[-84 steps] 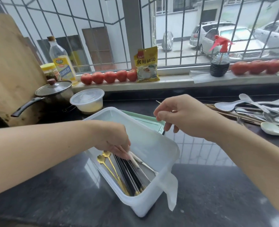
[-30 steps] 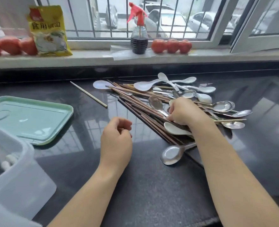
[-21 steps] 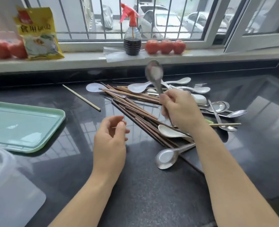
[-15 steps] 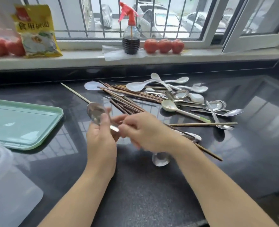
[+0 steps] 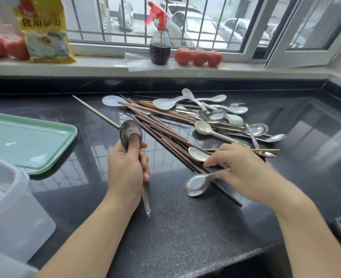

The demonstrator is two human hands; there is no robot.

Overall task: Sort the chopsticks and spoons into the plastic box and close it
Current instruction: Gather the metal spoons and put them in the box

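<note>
Now the steel spoon [image 5: 130, 132] that the right hand lifted from the pile moments ago sits in the left hand [image 5: 128, 167], fingers curled round its handle and thumb pressed into the bowl, which points up and away while the handle tip juts out below the palm. The right hand [image 5: 243, 169], freed by that hand-over, has gone back to the heap and pinches the handle of a second steel spoon [image 5: 196, 184], whose bowl appears to rest on the dark worktop [image 5: 185, 237] at the near edge of the pile. Behind it lie the brown chopsticks [image 5: 165, 135] in a loose fan, with white ceramic spoons [image 5: 185, 101] and more metal spoons mixed over them, all unsorted. The plastic box [image 5: 11, 207] stands at the far left, only its near corner in view, and its green lid [image 5: 25, 141] lies flat just beyond it. Judging by this, metal spoons are being gathered into one hand before a trip to the box, and most of the sorting remains.
</note>
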